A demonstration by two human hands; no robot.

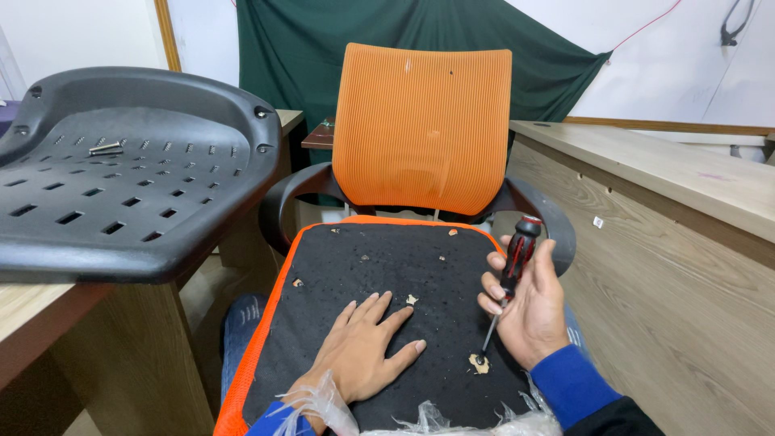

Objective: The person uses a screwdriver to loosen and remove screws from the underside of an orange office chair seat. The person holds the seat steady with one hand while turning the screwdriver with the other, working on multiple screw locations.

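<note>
Screwdriver held over an upturned chair seat; other hand flat on the fabric.

Nearest, crumpled clear plastic wrap (420, 420) lies at the seat's front edge. The left hand (363, 347) rests open, palm down and fingers spread, on the black seat underside (379, 266), gripping nothing. The right hand (529, 311) is closed round a screwdriver (508, 278) by its red-and-black handle, tip angled down just above a torn pale patch (479, 363). Judged: the tool is light and rigid, its moulded handle the sound place to grip; the seat is probably bulky, its fabric skin soft. Beyond stands the orange mesh backrest (424, 129); further left, a black slotted plastic shell (121, 169) sits on a wooden desk (48, 323).
</note>
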